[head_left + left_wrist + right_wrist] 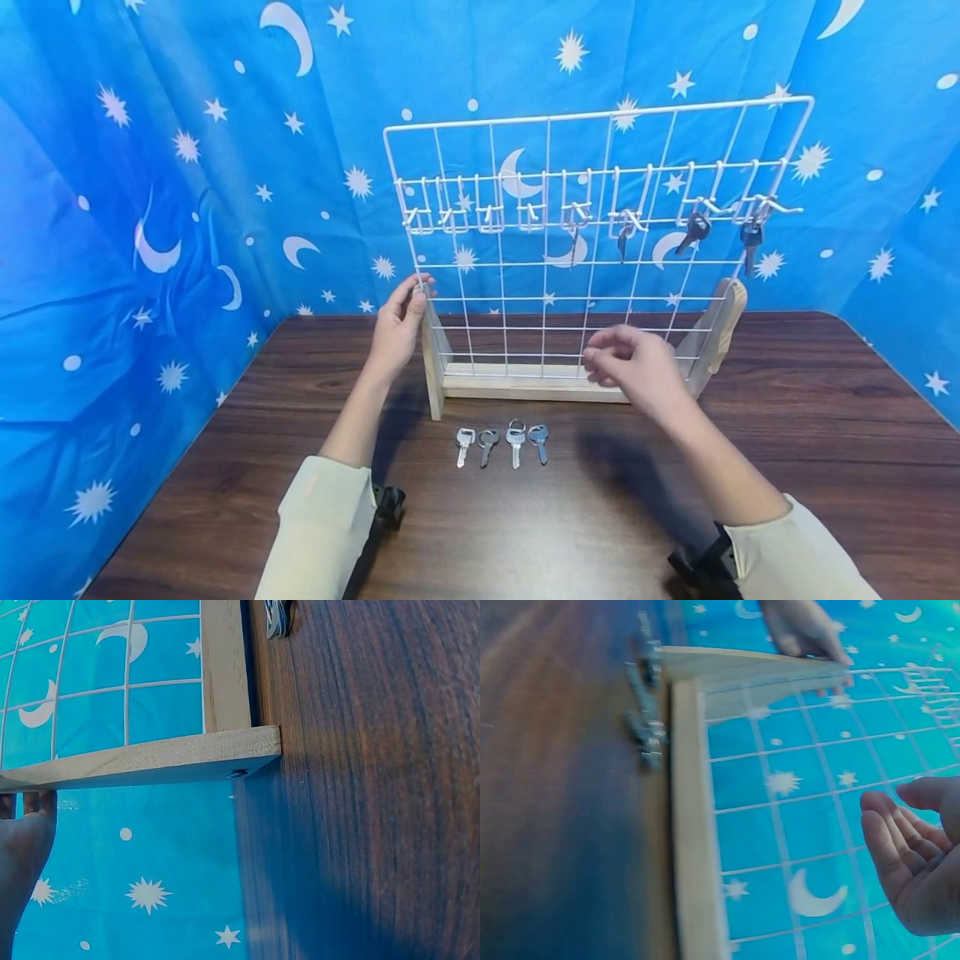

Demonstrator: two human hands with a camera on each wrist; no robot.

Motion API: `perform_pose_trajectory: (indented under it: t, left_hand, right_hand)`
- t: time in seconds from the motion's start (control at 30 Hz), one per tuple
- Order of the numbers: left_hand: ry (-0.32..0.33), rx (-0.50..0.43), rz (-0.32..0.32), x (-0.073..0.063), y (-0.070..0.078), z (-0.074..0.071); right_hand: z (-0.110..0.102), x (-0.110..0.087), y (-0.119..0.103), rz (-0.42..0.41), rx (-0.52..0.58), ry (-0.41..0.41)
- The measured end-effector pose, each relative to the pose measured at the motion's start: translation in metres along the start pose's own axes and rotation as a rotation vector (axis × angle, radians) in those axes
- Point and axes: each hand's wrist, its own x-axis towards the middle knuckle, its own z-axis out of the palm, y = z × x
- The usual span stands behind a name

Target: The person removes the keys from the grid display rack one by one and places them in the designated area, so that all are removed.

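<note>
In the head view, pale sleeves (322, 525) come in nearest, over a dark wooden table (487, 533). Four loose keys (515, 437) lie on it in a row, in front of a wire rack (544, 297). Four hanging keys (695, 229) are on hooks toward its right end; the four bare hooks (491, 218) are to the left. The work seems about half done, the keys on the table being what remains. No container shows; the hooks do the holding. The left hand (397, 329) grips the rack's wooden upright (432, 367) with thumb and bent fingers; the right hand (637, 367) is before the wires.

In the left wrist view, the upright partly hides that hand's fingers.

In the right wrist view, the right hand's fingers are loosely bent, thumb near forefinger, with nothing seen in them; the loose keys are blurred.
</note>
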Motion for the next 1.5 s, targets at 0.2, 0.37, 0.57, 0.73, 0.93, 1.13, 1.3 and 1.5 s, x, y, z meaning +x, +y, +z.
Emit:
perform_pose_trajectory:
  t: [0.2,0.37,0.57,0.73,0.93,1.13,1.3,1.5]
  left_hand:
    - [0.003,0.002,0.01,0.001,0.0,0.0]
    - [0.007,0.004,0.019,0.002,0.0,-0.001]
    - [-0.004,0.003,0.011,0.0,-0.001,0.001]
    - [0.002,0.015,-0.002,0.0,-0.002,0.0]
    - [0.004,0.001,0.003,0.001,-0.002,0.001]
    - [0.002,-0.004,0.009,0.0,-0.002,0.0]
    - [0.009,0.014,0.008,0.0,-0.001,0.0]
    - [0.008,0.007,0.016,0.001,-0.002,0.001]
  right_hand:
    - [-0.01,0.009,-0.025,-0.15,-0.073,0.208]
    - [-0.008,0.018,-0.043,-0.283,-0.137,0.38]
    - [-0.003,0.032,-0.058,-0.377,-0.162,0.487]
    - [0.002,0.042,-0.068,-0.38,-0.174,0.534]
    - [0.008,0.051,-0.07,-0.391,-0.187,0.579]
    - [0.011,0.056,-0.069,-0.446,-0.157,0.611]
    - [0.011,0.057,-0.072,-0.479,-0.145,0.634]
    - [0.01,0.052,-0.075,-0.475,-0.144,0.656]
